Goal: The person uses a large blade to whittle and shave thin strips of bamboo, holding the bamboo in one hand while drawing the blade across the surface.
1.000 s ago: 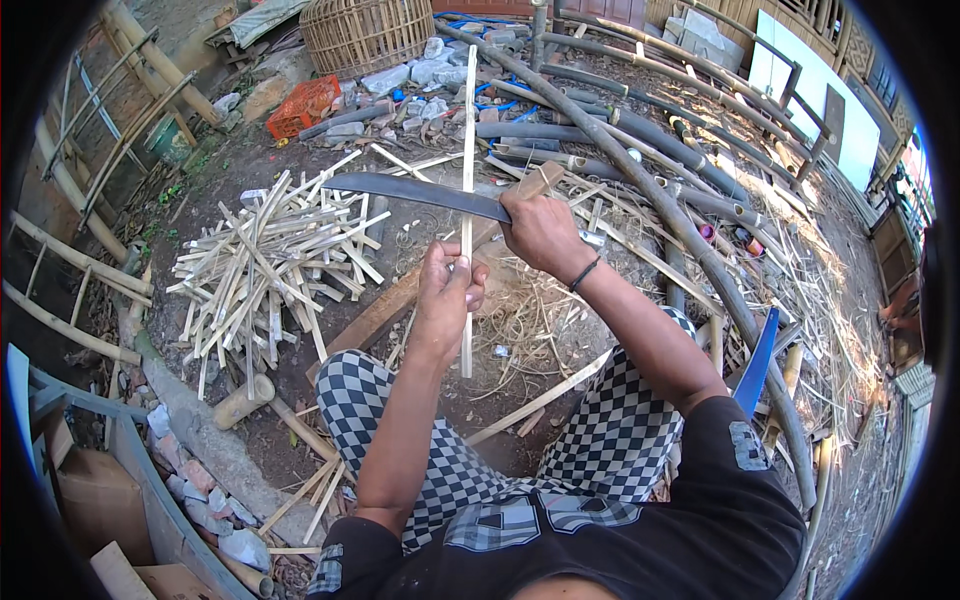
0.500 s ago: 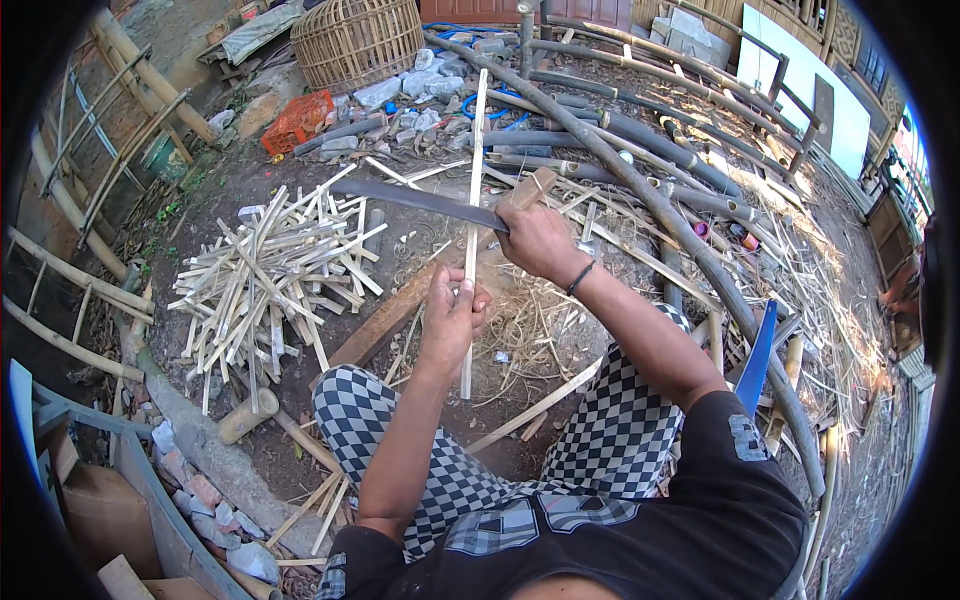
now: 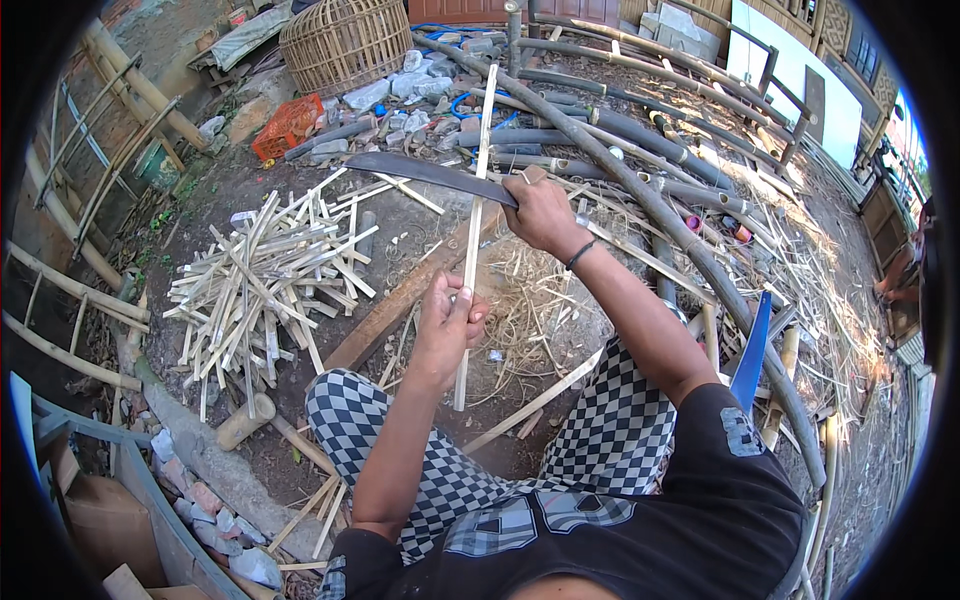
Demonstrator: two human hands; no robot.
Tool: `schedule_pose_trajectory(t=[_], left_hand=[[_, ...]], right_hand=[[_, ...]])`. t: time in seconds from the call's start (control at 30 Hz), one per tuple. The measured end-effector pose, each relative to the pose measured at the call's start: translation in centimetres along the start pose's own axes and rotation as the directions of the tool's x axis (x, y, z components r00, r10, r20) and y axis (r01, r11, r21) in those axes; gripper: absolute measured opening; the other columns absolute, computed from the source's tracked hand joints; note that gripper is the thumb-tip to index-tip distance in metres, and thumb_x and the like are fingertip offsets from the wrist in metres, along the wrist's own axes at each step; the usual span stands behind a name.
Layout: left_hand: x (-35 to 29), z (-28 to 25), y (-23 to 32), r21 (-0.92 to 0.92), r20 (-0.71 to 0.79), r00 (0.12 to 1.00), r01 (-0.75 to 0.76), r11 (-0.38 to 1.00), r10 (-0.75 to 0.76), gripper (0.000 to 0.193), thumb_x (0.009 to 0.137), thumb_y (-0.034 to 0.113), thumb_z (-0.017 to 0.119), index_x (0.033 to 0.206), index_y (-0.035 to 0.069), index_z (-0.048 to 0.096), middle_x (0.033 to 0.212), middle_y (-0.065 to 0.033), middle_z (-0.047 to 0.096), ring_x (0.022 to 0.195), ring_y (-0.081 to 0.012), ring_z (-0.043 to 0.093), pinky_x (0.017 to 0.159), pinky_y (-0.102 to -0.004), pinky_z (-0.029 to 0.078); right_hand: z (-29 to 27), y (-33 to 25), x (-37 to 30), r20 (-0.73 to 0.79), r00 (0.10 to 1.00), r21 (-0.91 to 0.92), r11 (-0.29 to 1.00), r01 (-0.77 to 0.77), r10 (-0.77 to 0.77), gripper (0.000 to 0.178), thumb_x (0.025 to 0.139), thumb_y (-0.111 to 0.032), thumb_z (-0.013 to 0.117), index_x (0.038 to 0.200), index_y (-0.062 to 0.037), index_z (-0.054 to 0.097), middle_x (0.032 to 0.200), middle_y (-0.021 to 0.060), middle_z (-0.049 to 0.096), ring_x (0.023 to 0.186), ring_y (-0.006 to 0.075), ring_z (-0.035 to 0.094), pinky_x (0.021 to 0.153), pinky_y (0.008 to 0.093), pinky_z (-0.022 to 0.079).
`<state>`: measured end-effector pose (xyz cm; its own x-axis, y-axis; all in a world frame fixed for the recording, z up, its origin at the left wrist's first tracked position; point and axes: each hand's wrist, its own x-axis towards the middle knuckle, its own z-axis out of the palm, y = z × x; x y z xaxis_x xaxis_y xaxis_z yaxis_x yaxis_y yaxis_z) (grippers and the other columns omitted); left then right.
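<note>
My left hand (image 3: pixel 450 322) is closed round a long pale bamboo strip (image 3: pixel 483 150), thumb on top, with the strip's lower end hanging between my knees. The strip stands nearly upright in view, its far end over the rubble. In my right hand (image 3: pixel 545 215) is a machete with a dark, slightly curved blade (image 3: pixel 425 173); my fingers hide most of its handle. The blade points left and crosses the strip above my left hand, seeming to touch it. Beneath them a brown wooden beam (image 3: pixel 395 313) lies slantwise on the ground. Thin shavings (image 3: pixel 525 300) are heaped beside it.
To the left lies a big pile of cut bamboo strips (image 3: pixel 265 290). Farther off are an orange crate (image 3: pixel 288 127), a woven bamboo cage (image 3: pixel 345 45) and stones. A long pole (image 3: pixel 640 175) and dark bamboo stalks cross the right. A blue saw-like blade (image 3: pixel 750 355) stands near my right elbow.
The machete blade has turned, showing more of its flat side, and sits a little higher along the strip. The strip leans slightly more, its top farther right. Both hands keep their grip.
</note>
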<state>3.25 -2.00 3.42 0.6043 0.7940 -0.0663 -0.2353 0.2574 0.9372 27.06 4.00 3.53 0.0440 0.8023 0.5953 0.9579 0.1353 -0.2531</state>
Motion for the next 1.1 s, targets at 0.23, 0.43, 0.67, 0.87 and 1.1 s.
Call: schedule_pose_trajectory(t=[0.23,0.43,0.67,0.87,1.1], left_hand=[[-0.1,-1.0,0.2,0.011,0.084,0.996,0.038,0.999,-0.039,0.006,0.107,0.011,0.040,0.113,0.009,0.038,0.077,-0.0009,0.046,0.052,-0.0018,0.031,0.044,-0.0178,0.025],[0.0,-0.6,0.1,-0.090,0.039,0.995,0.094,0.991,-0.091,0.006,0.107,0.014,0.041,0.109,0.009,0.038,0.074,0.0004,0.043,0.051,-0.0025,0.030,0.044,-0.0192,0.023],[-0.8,-0.3,1.0,-0.094,0.153,0.979,0.147,0.985,-0.132,0.009,0.107,0.020,0.043,0.108,0.012,0.040,0.069,0.0040,0.037,0.049,-0.0010,0.028,0.042,-0.0172,0.022],[-1.4,-0.8,0.7,-0.085,0.168,0.972,0.182,0.980,-0.166,0.013,0.107,0.025,0.045,0.105,0.012,0.043,0.065,0.0055,0.034,0.046,-0.0013,0.025,0.039,-0.0185,0.019],[-2.3,-1.5,0.4,0.020,0.159,0.970,0.183,0.983,-0.184,0.013,0.107,0.024,0.046,0.103,0.013,0.040,0.064,0.0054,0.033,0.045,-0.0022,0.025,0.039,-0.0195,0.019]], right_hand=[[-1.2,5.2,2.2,-0.055,0.913,0.022,0.915,-0.404,0.404,0.032,0.096,-0.030,0.053,0.089,-0.0026,0.068,0.089,0.0263,0.068,0.086,0.0471,0.064,0.079,0.0559,0.050],[-1.4,0.8,0.2,0.008,0.960,0.017,0.959,-0.282,0.281,0.024,0.093,-0.027,0.056,0.088,-0.0068,0.068,0.083,0.0242,0.067,0.084,0.0444,0.065,0.077,0.0555,0.051],[-2.2,3.2,1.6,-0.064,0.960,0.105,0.958,-0.266,0.274,0.020,0.092,-0.025,0.056,0.089,-0.0081,0.068,0.080,0.0219,0.068,0.083,0.0439,0.064,0.075,0.0542,0.051],[-2.8,3.0,2.4,-0.177,0.957,-0.009,0.972,-0.233,0.228,0.020,0.091,-0.026,0.058,0.089,-0.0096,0.070,0.077,0.0223,0.068,0.076,0.0441,0.065,0.073,0.0544,0.052],[-2.2,3.7,1.1,-0.104,0.971,0.086,0.974,-0.209,0.217,0.021,0.090,-0.027,0.060,0.085,-0.0084,0.069,0.079,0.0231,0.067,0.080,0.0451,0.065,0.073,0.0542,0.052]])
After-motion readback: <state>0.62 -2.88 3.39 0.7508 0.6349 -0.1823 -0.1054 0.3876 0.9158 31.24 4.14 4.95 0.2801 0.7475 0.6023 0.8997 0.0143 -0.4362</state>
